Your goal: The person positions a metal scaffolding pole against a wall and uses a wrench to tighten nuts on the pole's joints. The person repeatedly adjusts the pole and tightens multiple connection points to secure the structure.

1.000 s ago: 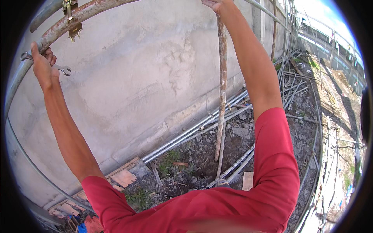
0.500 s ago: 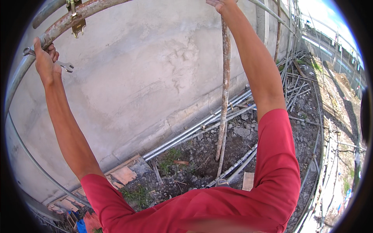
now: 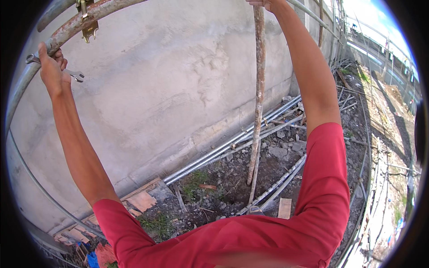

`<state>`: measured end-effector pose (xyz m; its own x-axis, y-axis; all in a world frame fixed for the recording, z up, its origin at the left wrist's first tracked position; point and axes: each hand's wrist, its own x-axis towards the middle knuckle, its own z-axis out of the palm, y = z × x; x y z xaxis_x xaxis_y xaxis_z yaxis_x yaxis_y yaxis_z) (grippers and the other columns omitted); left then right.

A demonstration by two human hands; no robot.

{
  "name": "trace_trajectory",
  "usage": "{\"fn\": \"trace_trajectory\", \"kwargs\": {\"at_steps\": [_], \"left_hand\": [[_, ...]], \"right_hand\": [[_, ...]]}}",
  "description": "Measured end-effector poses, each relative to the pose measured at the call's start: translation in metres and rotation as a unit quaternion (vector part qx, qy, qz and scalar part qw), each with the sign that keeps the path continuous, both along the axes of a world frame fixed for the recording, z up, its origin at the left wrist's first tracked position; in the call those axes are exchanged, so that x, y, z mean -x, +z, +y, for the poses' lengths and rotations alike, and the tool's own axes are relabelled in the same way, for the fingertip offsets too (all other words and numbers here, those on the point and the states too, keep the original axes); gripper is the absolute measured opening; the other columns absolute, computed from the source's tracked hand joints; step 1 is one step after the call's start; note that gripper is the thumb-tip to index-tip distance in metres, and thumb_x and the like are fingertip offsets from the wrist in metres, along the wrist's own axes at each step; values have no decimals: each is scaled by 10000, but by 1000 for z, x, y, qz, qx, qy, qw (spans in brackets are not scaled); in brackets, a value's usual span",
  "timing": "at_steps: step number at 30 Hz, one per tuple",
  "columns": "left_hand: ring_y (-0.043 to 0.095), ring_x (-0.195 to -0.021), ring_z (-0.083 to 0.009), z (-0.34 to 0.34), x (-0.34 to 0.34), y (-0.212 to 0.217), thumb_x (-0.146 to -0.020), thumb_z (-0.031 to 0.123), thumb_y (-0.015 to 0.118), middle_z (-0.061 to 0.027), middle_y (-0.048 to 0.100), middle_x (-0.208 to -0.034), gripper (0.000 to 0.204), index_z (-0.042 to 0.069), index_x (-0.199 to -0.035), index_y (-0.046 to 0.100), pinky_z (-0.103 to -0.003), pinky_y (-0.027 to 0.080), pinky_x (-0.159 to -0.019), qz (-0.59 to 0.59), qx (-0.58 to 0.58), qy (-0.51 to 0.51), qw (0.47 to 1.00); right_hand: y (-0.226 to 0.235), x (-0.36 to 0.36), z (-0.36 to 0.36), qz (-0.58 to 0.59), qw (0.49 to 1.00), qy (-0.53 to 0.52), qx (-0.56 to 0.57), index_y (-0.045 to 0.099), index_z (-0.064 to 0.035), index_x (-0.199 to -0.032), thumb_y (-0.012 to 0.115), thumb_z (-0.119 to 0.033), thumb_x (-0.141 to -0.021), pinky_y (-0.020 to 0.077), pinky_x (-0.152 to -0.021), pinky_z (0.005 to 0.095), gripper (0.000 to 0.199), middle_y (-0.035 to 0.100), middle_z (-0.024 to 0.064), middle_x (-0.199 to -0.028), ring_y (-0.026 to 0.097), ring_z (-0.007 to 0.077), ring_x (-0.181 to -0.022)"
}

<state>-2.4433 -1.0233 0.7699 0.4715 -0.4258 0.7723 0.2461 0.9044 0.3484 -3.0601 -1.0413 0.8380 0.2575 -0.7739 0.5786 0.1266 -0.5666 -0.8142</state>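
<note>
At the upper left, my left hand (image 3: 54,71) is closed round a steel spanner (image 3: 75,75). Its thumb and fingers also press against a rusty scaffold pipe (image 3: 62,36) that curves along the top. A brass-coloured scaffold clamp (image 3: 89,29) sits on this pipe, to the right of that hand. Up at the top edge, my right hand (image 3: 263,4) is cut off by the frame. What shows of its fingers lies bent across the upper part of a rusty upright pole (image 3: 259,85). The pole's foot stands on the dirt.
A grey plastered wall (image 3: 147,85) rises in front of me. Several metal pipes (image 3: 210,156) lie along its base on rubble. Wooden boards (image 3: 143,201) rest at the lower left, near a small flat block (image 3: 284,208). Scaffold poles and a sunlit dirt strip run off to the right.
My right hand and arm have shifted to the right, and the fingers that were stretched out now bend over the upright pole. My left hand keeps its place with the spanner.
</note>
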Motion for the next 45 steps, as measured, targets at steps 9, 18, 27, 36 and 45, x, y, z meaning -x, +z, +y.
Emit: {"fn": "trace_trajectory", "kwargs": {"at_steps": [9,18,27,36,45], "left_hand": [[370,-534,-83,-1,0,-1,-1011,454,637,-41,551,-716,438,35,-885,617,-248,308,-526,8,3,-8,1000],[378,-546,-80,1,2,0,-995,472,656,-37,553,-719,451,42,-866,619,-253,321,-537,17,-8,-12,1000],[377,-540,-82,6,7,-1,-1002,471,640,-30,548,-716,443,49,-870,617,-253,315,-536,28,-8,-6,1000],[347,-502,-79,13,10,-2,-1038,459,584,-29,532,-692,442,53,-864,599,-253,291,-498,20,-13,6,1000],[370,-547,-84,17,9,-3,-1001,490,638,-23,539,-719,454,50,-892,622,-255,318,-545,17,-11,-3,1000]], "right_hand": [[-16,-24,-1,9,875,-459,156,668,-18,-890,578,-370,-1033,509,-489,293,391,661,107,-715,639,188,-596],[5,-17,9,261,542,-737,309,739,44,-793,670,-256,-905,496,-489,393,328,696,162,-692,681,210,-592],[8,-46,33,279,671,-664,177,719,39,-769,645,-275,-928,548,-537,411,359,698,162,-673,698,253,-589],[-12,-36,32,54,856,-499,128,692,-2,-1011,579,-369,-990,541,-630,393,385,695,130,-855,663,243,-710],[-58,-57,18,-3,772,-596,221,702,20,-1079,594,-369,-990,547,-812,477,413,724,243,-998,710,364,-953]]}}
